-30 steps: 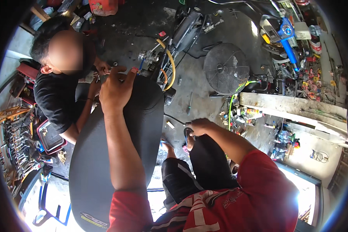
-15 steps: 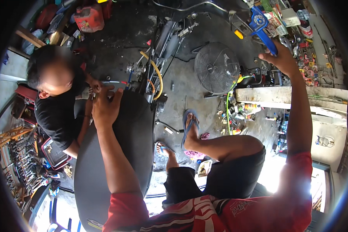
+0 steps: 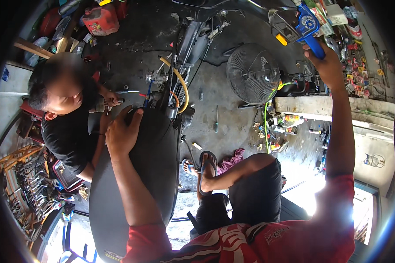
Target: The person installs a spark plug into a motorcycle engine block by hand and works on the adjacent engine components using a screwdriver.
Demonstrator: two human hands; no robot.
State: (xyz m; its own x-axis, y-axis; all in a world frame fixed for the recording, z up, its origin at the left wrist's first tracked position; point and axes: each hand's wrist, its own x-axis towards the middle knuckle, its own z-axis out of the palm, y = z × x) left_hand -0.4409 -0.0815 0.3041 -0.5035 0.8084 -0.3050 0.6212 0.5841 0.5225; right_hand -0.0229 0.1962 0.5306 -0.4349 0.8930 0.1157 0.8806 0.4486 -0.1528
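The dark motorcycle seat (image 3: 149, 149) stretches along my left side. My left hand (image 3: 123, 135) lies over its far left part, thumb apart from the fingers and nothing held. My right hand (image 3: 328, 66) reaches far out to the right and is closed around the lower end of a blue handlebar grip (image 3: 315, 47). Above that grip sits a blue round-faced housing (image 3: 308, 24). Just beyond my left hand, a co-worker's hand (image 3: 112, 97) holds a metal cylindrical part (image 3: 120, 101). Motorcycle parts with a yellow hose (image 3: 182, 83) lie ahead of the seat.
A floor fan (image 3: 253, 74) stands between the motorcycle and a pale ledge (image 3: 311, 105). A screwdriver (image 3: 216, 120) and a pink cloth (image 3: 231, 161) lie on the floor. Bottles litter the ledge's foot. Hand tools (image 3: 26, 188) fill the left side; a red jerrycan (image 3: 101, 19) stands far left.
The blue grip and my right hand appear slightly farther right. My raised foot has drawn back, uncovering the screwdriver and more of the pink cloth. My left hand stays over the seat.
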